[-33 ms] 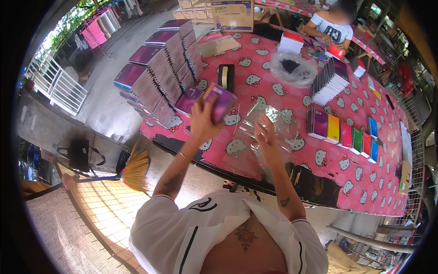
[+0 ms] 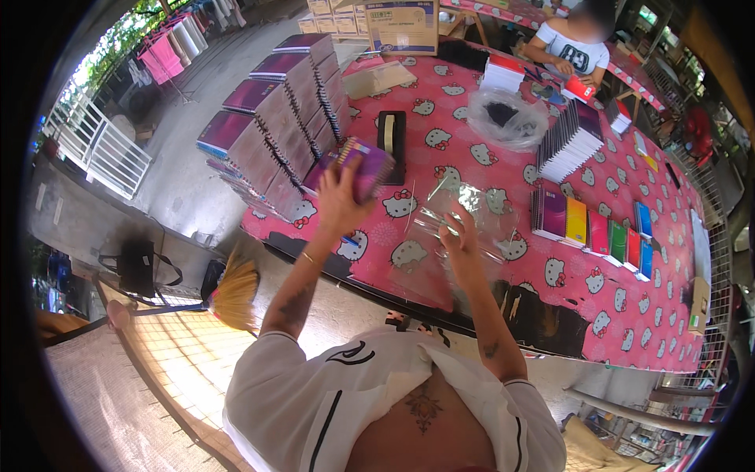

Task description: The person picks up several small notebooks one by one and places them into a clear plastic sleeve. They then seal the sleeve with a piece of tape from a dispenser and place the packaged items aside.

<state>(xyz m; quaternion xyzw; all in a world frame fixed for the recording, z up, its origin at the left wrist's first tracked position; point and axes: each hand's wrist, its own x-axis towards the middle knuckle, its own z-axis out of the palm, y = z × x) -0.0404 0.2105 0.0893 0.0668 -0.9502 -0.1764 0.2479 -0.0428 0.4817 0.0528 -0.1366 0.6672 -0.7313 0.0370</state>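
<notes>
My left hand [image 2: 340,197] grips a purple spiral notebook [image 2: 370,171], held tilted beside another purple notebook [image 2: 318,175] lying at the foot of the tall stacks. My right hand [image 2: 461,230] is over clear plastic film [image 2: 487,206] that lies crinkled and shiny on the table. Its fingers are loosely bent and apart; whether they touch the film I cannot tell. A blue pen [image 2: 351,241] lies by my left wrist. Just beyond the held notebook is a black block with a pale handle [image 2: 390,145].
Tall stacks of purple spiral notebooks [image 2: 255,96] stand at the left on the pink patterned table [image 2: 440,271]. Rightward are a leaning notebook row [image 2: 568,141], coloured notebooks [image 2: 576,219] and a plastic bag [image 2: 519,130]. A cardboard box [image 2: 403,27] stands behind; a person [image 2: 572,49] works across.
My left hand has drawn the purple notebook slightly left, closer to the stacks. The blue pen has come into sight beside my wrist. My right hand has hardly moved.
</notes>
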